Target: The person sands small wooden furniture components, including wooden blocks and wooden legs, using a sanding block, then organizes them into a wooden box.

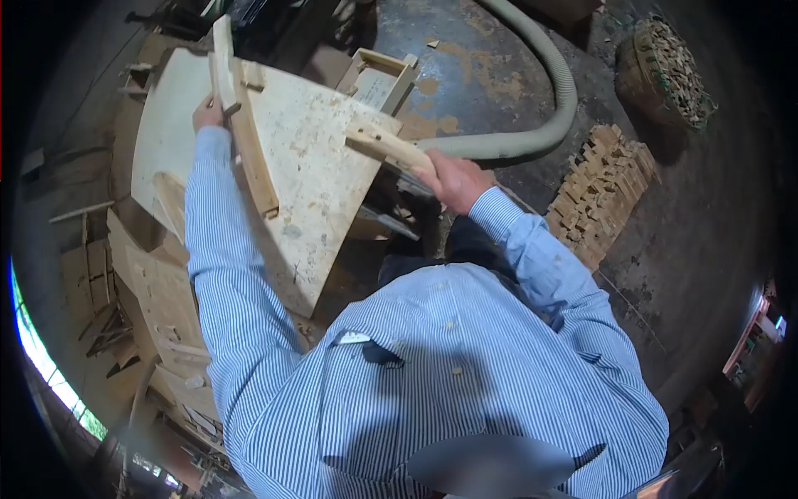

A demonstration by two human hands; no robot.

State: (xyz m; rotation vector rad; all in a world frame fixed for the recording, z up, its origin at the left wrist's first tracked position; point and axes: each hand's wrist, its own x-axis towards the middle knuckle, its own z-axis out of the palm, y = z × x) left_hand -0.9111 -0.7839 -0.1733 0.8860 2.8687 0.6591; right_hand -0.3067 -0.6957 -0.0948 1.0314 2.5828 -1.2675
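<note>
The left hand (208, 112) clamps a wooden stick (223, 62) upright at the counter's (324, 166) far edge, while the right hand (453, 179) grips a wooden block (386, 145) at its right, apparently lining them up.

Person, head view: long-sleeved striped shirt (465, 358).
Fine blue-and-white vertical stripes; buttoned cuffs at both wrists; chest pocket on the left with a small white item and a dark clip showing; pale specks scattered over the front.
</note>
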